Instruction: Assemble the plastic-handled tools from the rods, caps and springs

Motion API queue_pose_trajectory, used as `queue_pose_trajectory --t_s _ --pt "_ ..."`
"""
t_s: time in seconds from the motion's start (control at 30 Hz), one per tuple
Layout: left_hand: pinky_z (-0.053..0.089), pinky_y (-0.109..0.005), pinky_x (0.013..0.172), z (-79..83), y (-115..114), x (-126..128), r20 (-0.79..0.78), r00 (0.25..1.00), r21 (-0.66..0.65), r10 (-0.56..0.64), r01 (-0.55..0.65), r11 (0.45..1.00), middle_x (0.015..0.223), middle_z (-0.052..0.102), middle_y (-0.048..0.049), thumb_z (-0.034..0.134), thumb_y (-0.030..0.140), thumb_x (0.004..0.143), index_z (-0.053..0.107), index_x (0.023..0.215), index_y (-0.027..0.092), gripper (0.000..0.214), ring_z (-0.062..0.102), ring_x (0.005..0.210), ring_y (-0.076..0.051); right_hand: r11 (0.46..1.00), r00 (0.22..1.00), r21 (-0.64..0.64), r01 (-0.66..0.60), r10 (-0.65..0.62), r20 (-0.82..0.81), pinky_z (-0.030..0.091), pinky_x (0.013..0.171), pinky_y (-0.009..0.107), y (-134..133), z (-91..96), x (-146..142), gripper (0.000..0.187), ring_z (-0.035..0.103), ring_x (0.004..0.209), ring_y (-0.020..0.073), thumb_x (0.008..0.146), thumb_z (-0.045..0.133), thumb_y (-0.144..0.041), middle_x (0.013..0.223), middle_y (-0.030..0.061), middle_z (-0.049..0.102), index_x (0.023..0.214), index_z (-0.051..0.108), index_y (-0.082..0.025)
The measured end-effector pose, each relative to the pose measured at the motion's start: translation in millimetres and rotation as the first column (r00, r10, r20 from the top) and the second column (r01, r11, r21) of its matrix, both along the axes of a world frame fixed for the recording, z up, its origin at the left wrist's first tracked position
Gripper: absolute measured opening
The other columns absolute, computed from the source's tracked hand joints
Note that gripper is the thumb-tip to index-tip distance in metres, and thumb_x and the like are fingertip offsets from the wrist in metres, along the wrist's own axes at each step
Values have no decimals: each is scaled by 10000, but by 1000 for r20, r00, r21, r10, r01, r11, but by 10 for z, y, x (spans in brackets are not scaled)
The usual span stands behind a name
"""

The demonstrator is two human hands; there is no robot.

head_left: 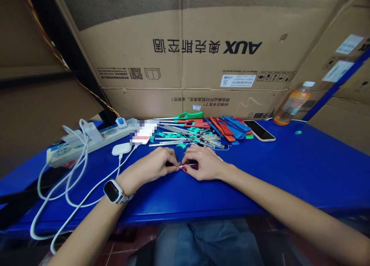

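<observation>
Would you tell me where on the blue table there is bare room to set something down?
Bare: the table right of the right hand, in front of the phone and bottle. Crowded: the pile of parts behind both hands, and the power strip and cables by the left hand.

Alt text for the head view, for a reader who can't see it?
The left hand and right hand meet on a blue table, pinching a thin metal rod beside a red part. Behind lie a pile of coloured parts, a phone, a power strip and a bottle.
</observation>
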State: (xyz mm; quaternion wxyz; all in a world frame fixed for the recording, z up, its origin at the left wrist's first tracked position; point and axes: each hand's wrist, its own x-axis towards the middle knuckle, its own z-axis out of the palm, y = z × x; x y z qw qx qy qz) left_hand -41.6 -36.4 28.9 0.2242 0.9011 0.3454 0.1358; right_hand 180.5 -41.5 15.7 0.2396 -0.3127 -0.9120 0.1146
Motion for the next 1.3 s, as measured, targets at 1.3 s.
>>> queue_pose_trajectory --t_s 1.3 --pt "364 -231 552 202 171 384 -196 981 13 -9 11 1000 664 683 -5 597 85 754 731 759 173 160 557 571 -128 996 980 86 38 -54 190 328 610 263 -26 108 279 143 608 783 149 921 575 -221 889 32 693 904 711 -183"
